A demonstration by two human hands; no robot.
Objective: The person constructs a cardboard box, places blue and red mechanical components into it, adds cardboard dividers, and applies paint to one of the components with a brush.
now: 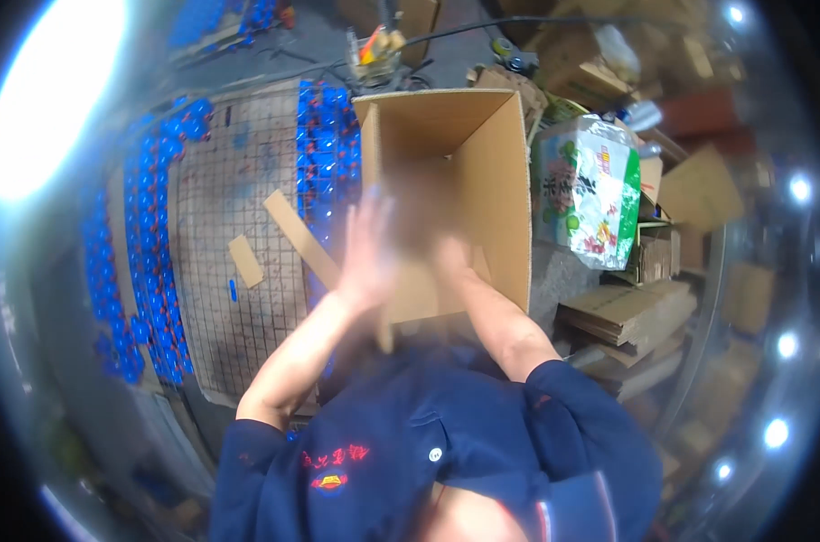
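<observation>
- Head view, at the centre of the clock: open cardboard box [496, 194], mouth up, right in front of the navy-shirted body.
- Toward eight o'clock: left hand [369, 257], blurred, by the box's left side, fingers extended; contact, cannot tell.
- Toward six o'clock: right hand [451, 258], reaching into the box, fingers too blurred; grip, cannot tell.
- Near nine: cardboard strip [294, 230] on wire grid [211, 194].
- At three: green-and-white bag [590, 194].
- At four: flattened cardboard stack [619, 312].
</observation>
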